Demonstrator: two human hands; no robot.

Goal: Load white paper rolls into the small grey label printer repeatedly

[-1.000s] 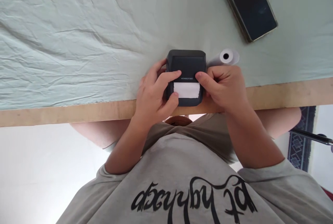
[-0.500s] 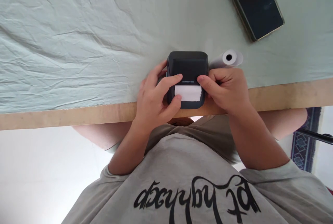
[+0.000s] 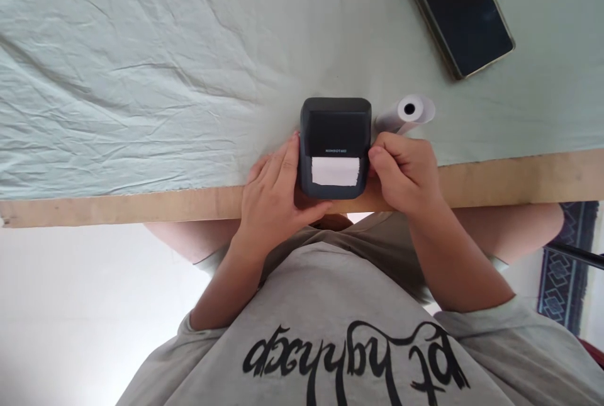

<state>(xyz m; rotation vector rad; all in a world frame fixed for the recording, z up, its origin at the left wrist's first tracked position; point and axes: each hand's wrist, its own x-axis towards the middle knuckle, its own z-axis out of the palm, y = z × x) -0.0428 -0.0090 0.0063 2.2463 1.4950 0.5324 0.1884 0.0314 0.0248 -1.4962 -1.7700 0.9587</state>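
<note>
A black label printer (image 3: 336, 126) sits at the table's front edge, with a torn-edged strip of white paper (image 3: 335, 171) showing from its slot. My left hand (image 3: 271, 201) is open along the printer's left side, fingers stretched out flat and the thumb reaching below its near edge. On the other side, my right hand (image 3: 406, 170) is closed, its thumb and bent forefinger at the printer's right edge. Its other fingertips are hidden. Just beyond that hand lies a roll of white paper (image 3: 399, 114) with a dark core and a loose end.
A phone in a case (image 3: 465, 16) lies at the far right. Wrinkled pale green cloth (image 3: 141, 78) covers the table up to its bare wooden front edge (image 3: 519, 176). My legs are under the table. A patterned rug (image 3: 561, 280) shows on the floor at right.
My left thumb and forefinger have come off the printer's top and paper strip to its side. My right thumb has slid from the lid to the right edge.
</note>
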